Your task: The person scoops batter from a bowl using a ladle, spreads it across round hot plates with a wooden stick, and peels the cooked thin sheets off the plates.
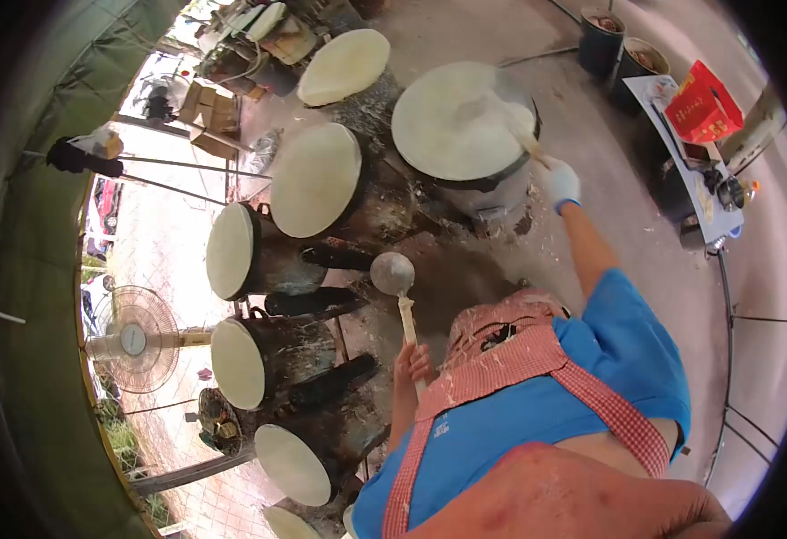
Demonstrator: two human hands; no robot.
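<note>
My left hand [413,363] is bare and wrapped round the pale handle of a ladle [392,273], its round metal bowl held up in front of the apron. My right hand [558,182] wears a white glove and is closed on the wooden handle of a brush-like tool [530,144]. That tool reaches over the large round pale surface [452,117] on top of a drum-shaped stove; its far end is blurred. Nearest to the ladle are dark tubes [338,255] that stick out from smaller round stoves.
Several pale round tops, one of them here [317,180], curve down the left side. A fan [133,340] stands beyond them. At the right, a table [718,216] bears a red bag [703,106], near dark buckets [601,43].
</note>
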